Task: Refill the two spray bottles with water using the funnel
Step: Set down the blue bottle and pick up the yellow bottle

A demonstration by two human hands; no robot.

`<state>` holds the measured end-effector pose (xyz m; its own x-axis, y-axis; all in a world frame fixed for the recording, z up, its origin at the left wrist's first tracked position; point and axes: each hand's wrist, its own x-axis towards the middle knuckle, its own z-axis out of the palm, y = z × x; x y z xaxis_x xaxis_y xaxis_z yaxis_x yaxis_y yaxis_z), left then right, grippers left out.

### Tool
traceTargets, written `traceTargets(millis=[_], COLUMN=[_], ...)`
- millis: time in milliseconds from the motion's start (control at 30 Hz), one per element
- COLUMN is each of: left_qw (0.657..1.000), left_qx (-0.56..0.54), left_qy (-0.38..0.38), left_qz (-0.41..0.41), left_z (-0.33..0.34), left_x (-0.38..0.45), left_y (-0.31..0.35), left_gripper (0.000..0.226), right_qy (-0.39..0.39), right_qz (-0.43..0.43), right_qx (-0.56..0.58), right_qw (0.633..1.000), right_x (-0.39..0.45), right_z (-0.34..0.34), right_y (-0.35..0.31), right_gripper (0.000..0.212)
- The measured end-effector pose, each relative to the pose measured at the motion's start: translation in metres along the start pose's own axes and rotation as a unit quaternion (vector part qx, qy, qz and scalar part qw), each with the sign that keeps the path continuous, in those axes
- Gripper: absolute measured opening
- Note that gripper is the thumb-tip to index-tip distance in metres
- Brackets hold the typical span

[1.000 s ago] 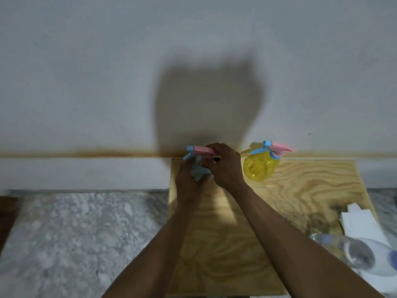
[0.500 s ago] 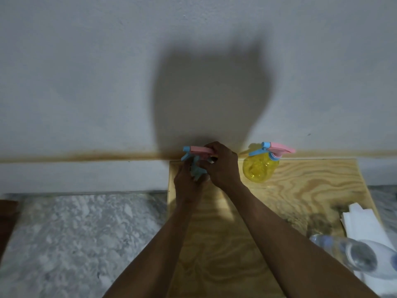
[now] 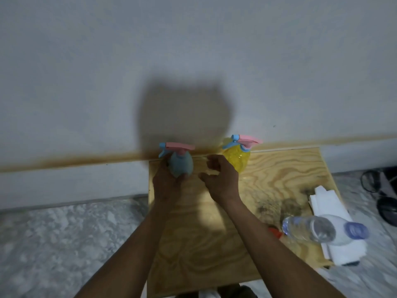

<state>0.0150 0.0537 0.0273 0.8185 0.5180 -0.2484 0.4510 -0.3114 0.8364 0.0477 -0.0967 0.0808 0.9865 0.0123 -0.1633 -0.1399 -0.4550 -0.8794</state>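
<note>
Blue spray bottle [image 3: 180,164], pink trigger head on, stood at the far left corner of the plywood board [image 3: 279,175], held low on its body by the left hand [image 3: 166,186], fingers curled round it. Right hand [image 3: 221,179] hovered just right of it, fingers loosely curled, gripping nothing. Yellow spray bottle [image 3: 237,158] stood just beyond the right fingertips. Clear water bottle [image 3: 309,229] lay well right, on white paper towels [image 3: 328,201].

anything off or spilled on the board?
No spill visible. The plywood board has dark blotchy stains near the clear water bottle, which lies on its side, partly on white tissues.
</note>
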Motion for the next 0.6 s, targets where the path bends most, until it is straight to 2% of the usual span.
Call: traceTargets(millis=[67, 133, 233, 300, 367, 467, 600], left_qw=[0.999, 0.997, 0.998, 0.998, 0.996, 0.995, 0.993], left_qx=[0.041, 0.057, 0.037, 0.029, 0.018, -0.03, -0.053], left_qy=[0.018, 0.025, -0.022, -0.047, -0.079, -0.09, -0.098], left_qz=[-0.01, -0.038, -0.039, 0.003, 0.024, 0.017, 0.04], left_z=[0.003, 0.013, 0.041, 0.065, 0.087, 0.116, 0.136], left_x=[-0.013, -0.03, -0.048, -0.053, -0.053, -0.041, -0.027], left_y=[-0.001, 0.001, 0.011, 0.027, 0.048, 0.07, 0.087], left_gripper=[0.06, 0.058, 0.049, 0.052, 0.068, 0.081, 0.062], right_qy=[0.042, 0.102, 0.17, 0.164, 0.138, 0.106, 0.079], right_qz=[0.015, 0.027, 0.042, 0.044, 0.033, 0.007, 0.002], right_qx=[-0.006, -0.002, 0.006, 0.011, 0.015, -0.006, 0.031], right_qw=[0.999, 0.994, 0.985, 0.985, 0.99, 0.994, 0.996], right_x=[-0.009, -0.012, 0.002, 0.02, 0.037, 0.053, 0.063], right_z=[-0.021, -0.043, -0.068, -0.081, -0.088, -0.093, -0.096], right_y=[0.01, 0.02, 0.027, 0.026, 0.022, 0.023, 0.029], right_gripper=[0.031, 0.028, 0.042, 0.058, 0.062, 0.05, 0.027])
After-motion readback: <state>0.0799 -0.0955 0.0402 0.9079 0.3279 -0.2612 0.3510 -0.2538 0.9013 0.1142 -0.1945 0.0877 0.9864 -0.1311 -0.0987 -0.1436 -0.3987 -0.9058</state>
